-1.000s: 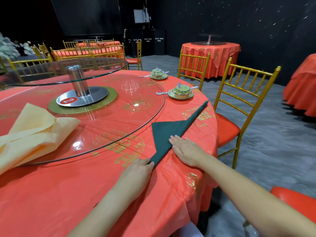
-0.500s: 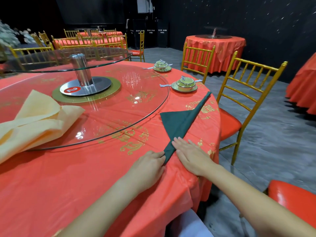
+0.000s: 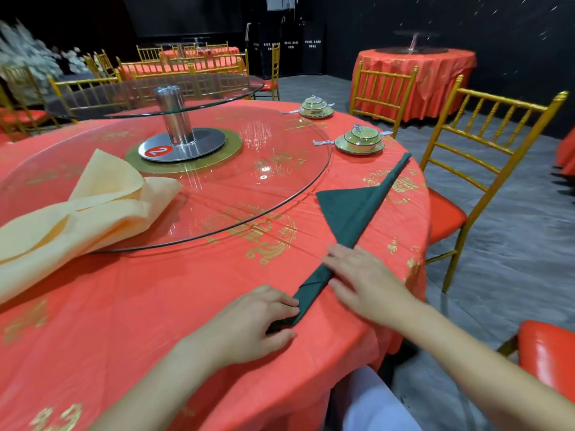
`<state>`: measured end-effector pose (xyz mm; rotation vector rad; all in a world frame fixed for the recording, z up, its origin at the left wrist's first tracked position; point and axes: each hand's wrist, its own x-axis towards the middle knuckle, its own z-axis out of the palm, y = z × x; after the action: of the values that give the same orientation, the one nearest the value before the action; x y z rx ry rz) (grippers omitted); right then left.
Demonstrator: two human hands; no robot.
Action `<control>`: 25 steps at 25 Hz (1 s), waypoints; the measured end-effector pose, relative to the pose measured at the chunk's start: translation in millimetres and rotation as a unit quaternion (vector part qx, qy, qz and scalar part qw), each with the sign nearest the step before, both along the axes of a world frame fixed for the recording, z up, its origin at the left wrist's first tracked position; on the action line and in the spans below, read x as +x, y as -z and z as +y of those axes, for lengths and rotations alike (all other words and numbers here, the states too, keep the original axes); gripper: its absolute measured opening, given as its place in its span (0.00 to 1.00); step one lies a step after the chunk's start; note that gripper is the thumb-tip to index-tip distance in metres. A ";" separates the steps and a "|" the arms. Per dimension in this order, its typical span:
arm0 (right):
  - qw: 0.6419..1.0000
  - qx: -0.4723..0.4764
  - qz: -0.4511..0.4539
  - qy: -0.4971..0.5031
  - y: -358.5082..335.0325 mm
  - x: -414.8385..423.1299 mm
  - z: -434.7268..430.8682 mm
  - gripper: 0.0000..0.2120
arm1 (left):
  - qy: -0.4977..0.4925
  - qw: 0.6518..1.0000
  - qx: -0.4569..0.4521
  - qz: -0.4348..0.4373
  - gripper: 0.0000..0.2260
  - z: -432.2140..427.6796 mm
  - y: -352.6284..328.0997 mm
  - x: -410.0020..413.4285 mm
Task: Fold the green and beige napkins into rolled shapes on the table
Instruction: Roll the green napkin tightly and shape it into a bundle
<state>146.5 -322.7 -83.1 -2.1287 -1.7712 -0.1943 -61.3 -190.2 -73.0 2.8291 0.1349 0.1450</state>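
A dark green napkin (image 3: pixel 351 209) lies on the red tablecloth (image 3: pixel 155 293) as a long strip running from near my body up to the far right, with a triangular flap open toward the glass turntable. My left hand (image 3: pixel 252 321) pinches the strip's near end, fingers curled around the rolled tip. My right hand (image 3: pixel 364 281) rests flat with spread fingers on the strip just above it. The beige napkins (image 3: pixel 81 209) lie loosely heaped at the left, partly on the turntable.
A glass turntable (image 3: pixel 249 169) with a metal post and a number 2 marker fills the table's middle. Two place settings of stacked bowls (image 3: pixel 359 141) sit at the far right edge. Gold chairs (image 3: pixel 485 144) with red seats stand close on the right.
The near end of the green napkin has become a tighter roll. My left hand now grips that end instead of lying beside it, and my right hand has slid down along the strip.
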 end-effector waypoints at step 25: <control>0.970 0.115 0.176 0.124 28.0 -87.0 -1.9 0.14 | 0.003 0.992 -0.117 -0.042 0.08 22.9 -6.9 3.9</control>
<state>59.4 -324.7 -111.1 -2.0582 -1.2233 -0.0737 -57.4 -167.3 -66.1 2.5853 0.1162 0.2296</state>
